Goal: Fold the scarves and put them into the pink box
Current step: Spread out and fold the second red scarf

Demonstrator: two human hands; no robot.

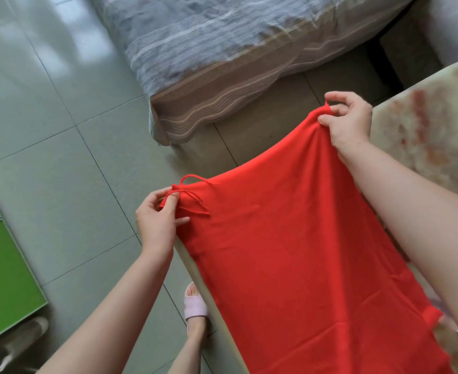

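A red scarf [290, 238] is stretched out wide in front of me, draped over a marble-patterned table [433, 125]. My left hand [159, 217] pinches its near-left corner, where a few thin red fringe threads stick out. My right hand [349, 120] pinches the far-right corner and holds it raised above the table. The scarf's top edge sags between the two hands. The scarf's lower end runs out of the frame at the bottom. No pink box is in view.
A bed with a grey striped cover [222, 49] stands beyond the table. Grey floor tiles [47, 130] lie to the left, with a green panel [4, 279] at the far left. My foot in a pink slipper [194, 303] stands beside the table's edge.
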